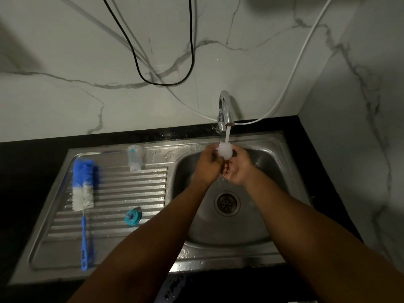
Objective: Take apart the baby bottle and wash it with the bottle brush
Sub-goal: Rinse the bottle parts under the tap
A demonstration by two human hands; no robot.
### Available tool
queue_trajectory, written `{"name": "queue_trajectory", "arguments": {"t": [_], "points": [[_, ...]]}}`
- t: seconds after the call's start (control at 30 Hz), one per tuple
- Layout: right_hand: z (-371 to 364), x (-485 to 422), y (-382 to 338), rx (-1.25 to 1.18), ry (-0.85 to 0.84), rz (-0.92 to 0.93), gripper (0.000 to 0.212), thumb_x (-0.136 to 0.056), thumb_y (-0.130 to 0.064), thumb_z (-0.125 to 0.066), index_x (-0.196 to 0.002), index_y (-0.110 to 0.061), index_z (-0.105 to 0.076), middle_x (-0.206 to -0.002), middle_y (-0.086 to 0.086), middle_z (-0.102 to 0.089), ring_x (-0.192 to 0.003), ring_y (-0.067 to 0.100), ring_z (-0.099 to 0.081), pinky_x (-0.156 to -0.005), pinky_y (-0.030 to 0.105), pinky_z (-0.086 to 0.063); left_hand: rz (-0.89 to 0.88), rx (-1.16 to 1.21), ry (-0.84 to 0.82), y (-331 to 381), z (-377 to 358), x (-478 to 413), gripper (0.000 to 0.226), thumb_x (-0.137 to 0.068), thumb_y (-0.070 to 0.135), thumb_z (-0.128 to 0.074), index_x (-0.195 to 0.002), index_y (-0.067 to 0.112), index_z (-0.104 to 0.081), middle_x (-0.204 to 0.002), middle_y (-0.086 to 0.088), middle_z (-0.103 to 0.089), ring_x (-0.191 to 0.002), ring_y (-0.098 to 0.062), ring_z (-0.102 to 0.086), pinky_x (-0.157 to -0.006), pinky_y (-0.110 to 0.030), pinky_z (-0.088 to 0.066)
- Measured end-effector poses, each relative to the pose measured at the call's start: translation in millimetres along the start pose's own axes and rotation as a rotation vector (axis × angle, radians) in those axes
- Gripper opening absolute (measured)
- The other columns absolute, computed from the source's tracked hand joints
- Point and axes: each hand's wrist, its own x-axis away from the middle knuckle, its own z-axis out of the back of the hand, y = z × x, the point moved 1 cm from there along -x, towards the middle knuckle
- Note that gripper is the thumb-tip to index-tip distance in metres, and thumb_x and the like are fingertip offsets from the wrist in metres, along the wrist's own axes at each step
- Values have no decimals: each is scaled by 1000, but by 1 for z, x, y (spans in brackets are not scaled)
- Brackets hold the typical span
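Over the sink basin [270, 159], my left hand [207, 166] and my right hand [239, 170] meet around a small translucent white bottle cap [225, 151], held right under the running tap [226, 110]. Water streams onto the cap and runs off my palms. The clear bottle body [135, 157] lies on the drainboard's far edge. A teal collar ring with the teat [133, 218] rests on the ribbed drainboard nearer me. The blue and white bottle brush [84, 189] lies lengthwise at the drainboard's left, untouched.
The steel drainboard [122, 189] fills the left half of the unit; the drain [227, 203] sits in the basin's middle. A black counter surrounds the sink. A white hose [290, 84] and a black cable [135, 55] hang on the marble wall behind.
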Motion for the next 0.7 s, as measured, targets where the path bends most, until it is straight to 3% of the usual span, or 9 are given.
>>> {"name": "queue_trajectory", "arguments": {"t": [0.13, 0.23, 0.33, 0.4, 0.47, 0.53, 0.63, 0.7], "points": [[3, 8, -2, 38, 70, 10, 48, -90, -49, -57, -110, -7, -67, -77, 5, -63, -64, 11, -50, -61, 21, -43, -9, -22, -28, -2, 2, 2, 42, -97, 12, -61, -137, 17, -49, -112, 7, -59, -89, 4, -57, -65, -3, -43], [4, 13, 0, 64, 111, 54, 35, -90, -41, -63, -106, -10, -67, -85, 6, -67, -62, 9, -54, -56, 19, -46, -7, -17, -44, -7, 6, 5, 44, -95, 13, -63, -137, 17, -50, -119, 2, -58, -96, -4, -59, -69, -4, -44], [7, 12, 4, 204, 209, 146, 26, -90, -32, -67, -105, -11, -67, -82, 5, -67, -57, 8, -52, -54, 20, -46, 20, -32, -37, -13, 10, 8, 43, -95, 19, -64, -136, 21, -52, -123, -1, -60, -107, -16, -62, -85, -23, -51], [8, 7, 8, 368, 323, 318, 31, -87, -30, -69, -113, -14, -65, -91, 6, -68, -64, 13, -58, -52, 24, -45, 38, -28, -42, -15, 15, 12, 42, -95, 19, -64, -135, 21, -53, -122, -3, -62, -107, -18, -63, -90, -29, -52], [8, 5, 10, 712, 491, 534, 35, -83, -32, -71, -114, -19, -64, -105, 2, -65, -84, 20, -65, -58, 27, -46, 44, -38, -47, -18, 21, 15, 41, -95, 17, -64, -134, 20, -53, -119, -2, -61, -106, -17, -61, -93, -29, -50], [10, 9, 16, 1080, 596, 634, 32, -83, -34, -71, -112, -24, -59, -110, -2, -54, -89, 20, -61, -60, 28, -46, 42, -62, -51, -20, 29, 19, 39, -94, 15, -64, -131, 20, -54, -116, 0, -60, -105, -16, -60, -96, -30, -49], [11, 11, 34, 1416, 413, 457, 35, -78, -33, -77, -108, -20, -64, -98, 2, -63, -82, 18, -62, -62, 27, -49, 48, -125, -53, -28, 45, 25, 37, -93, 15, -65, -129, 18, -58, -119, -4, -63, -106, -17, -61, -102, -37, -49], [2, 12, 49, 1472, 269, 405, 34, -72, -35, -80, -101, -20, -69, -92, 2, -70, -82, 19, -67, -64, 26, -50, 42, -173, -44, -33, 62, 31, 36, -93, 15, -66, -128, 16, -59, -119, -6, -65, -103, -16, -60, -98, -32, -47]]}}
